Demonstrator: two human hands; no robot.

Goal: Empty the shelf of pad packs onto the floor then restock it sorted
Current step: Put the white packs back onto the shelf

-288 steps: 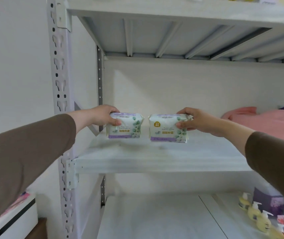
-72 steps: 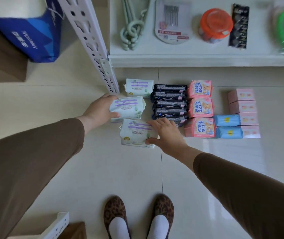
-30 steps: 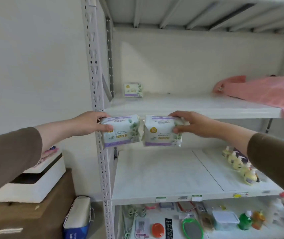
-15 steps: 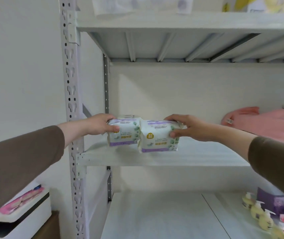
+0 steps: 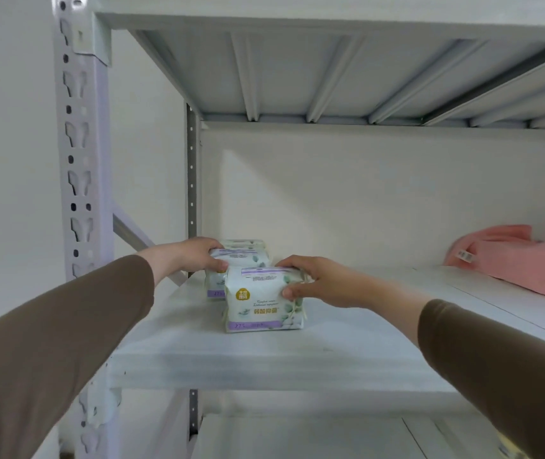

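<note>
Three white pad packs with green leaves and purple strips stand in a line from front to back at the left end of the white shelf (image 5: 297,359). The front pack (image 5: 262,303) stands upright on the shelf board, and my right hand (image 5: 314,279) grips its right end. Behind it, the middle pack (image 5: 248,258) is gripped from the left by my left hand (image 5: 198,253). A back pack (image 5: 243,242) shows only its top edge behind the middle one. Both arms wear brown sleeves.
A pink folded cloth (image 5: 522,260) lies on the shelf at the right. The grey perforated upright (image 5: 79,180) stands at the left, and the ribbed underside of the upper shelf (image 5: 330,67) hangs overhead. Bare shelf board lies between the packs and the cloth.
Both hands have carried their packs from the shelf's front edge onto the shelf. The left pack now stands further back than the right one, in front of the pack standing at the rear.
</note>
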